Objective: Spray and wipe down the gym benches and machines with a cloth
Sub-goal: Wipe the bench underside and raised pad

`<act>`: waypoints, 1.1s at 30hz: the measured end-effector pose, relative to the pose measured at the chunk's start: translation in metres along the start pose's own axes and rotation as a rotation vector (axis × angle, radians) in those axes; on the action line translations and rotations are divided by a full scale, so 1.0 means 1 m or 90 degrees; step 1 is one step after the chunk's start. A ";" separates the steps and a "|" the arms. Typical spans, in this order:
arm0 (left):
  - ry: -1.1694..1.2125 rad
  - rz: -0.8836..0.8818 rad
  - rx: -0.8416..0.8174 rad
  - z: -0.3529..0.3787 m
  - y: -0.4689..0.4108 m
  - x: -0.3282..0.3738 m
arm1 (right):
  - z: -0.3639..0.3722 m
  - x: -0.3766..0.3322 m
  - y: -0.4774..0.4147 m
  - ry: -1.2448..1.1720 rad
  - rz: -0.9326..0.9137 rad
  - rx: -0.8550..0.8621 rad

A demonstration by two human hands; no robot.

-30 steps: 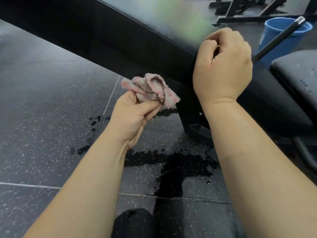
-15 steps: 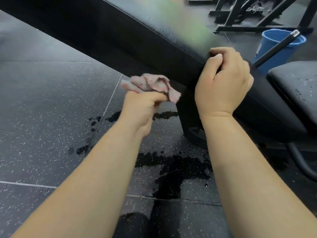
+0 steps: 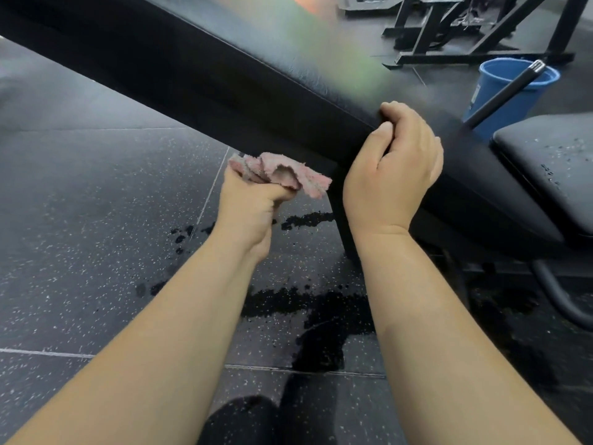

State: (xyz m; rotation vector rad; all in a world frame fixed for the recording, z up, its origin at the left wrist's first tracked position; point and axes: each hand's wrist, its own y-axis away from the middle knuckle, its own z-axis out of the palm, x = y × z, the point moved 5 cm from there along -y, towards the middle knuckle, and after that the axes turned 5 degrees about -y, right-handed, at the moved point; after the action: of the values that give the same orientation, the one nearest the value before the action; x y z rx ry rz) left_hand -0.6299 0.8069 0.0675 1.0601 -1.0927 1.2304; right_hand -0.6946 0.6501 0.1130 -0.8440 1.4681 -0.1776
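L hand (image 3: 253, 203) clenched on pink cloth (image 3: 282, 173), bunched up, frayed ends sticking out past thumb twd the bench. Cloth sits just below the near side face of the long bench pad (image 3: 224, 75); can't tell if it touches the pad or hangs just short. R hand (image 3: 393, 168) gripping the pad's near top edge, fingers curled over the lip, thumb on the side face. No spray bottle in view.

Wet dark patches on floor (image 3: 80, 220) under both arms. Droplets on second pad (image 3: 552, 162) at right. Blue bucket (image 3: 510, 94) behind it, dark bar (image 3: 503, 94) crossing in front.

Handling, my read: cloth is soft, light, floppy, prob damp, so no stiffness to push with. Best kept balled in the palm w/ a flat fold facing the vinyl, pressure from the heel of the hand. Loose ends likely to drag or snag on the frame leg (image 3: 343, 220). Pad looks like smooth vinyl, prob slick when wet; R hand's brace at the edge seems a sound hold.
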 end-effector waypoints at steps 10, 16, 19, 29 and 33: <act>0.116 -0.037 -0.075 0.012 0.005 -0.016 | -0.005 0.013 0.008 -0.003 -0.033 -0.008; 0.115 -0.148 -0.141 0.059 0.028 -0.057 | -0.018 0.031 0.017 0.022 -0.029 -0.017; 0.233 -0.188 -0.128 0.053 0.024 -0.051 | -0.019 0.032 0.015 0.037 -0.046 -0.009; 0.299 -0.252 -0.079 0.054 -0.006 -0.047 | -0.029 0.055 0.027 0.117 -0.016 -0.024; 0.338 -0.292 -0.130 0.053 0.002 -0.048 | -0.031 0.063 0.032 0.145 -0.021 -0.033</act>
State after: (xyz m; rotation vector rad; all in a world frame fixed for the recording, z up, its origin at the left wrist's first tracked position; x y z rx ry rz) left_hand -0.6357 0.7466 0.0293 0.7120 -0.5126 0.9264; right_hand -0.7261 0.6235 0.0481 -0.9142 1.6776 -0.2682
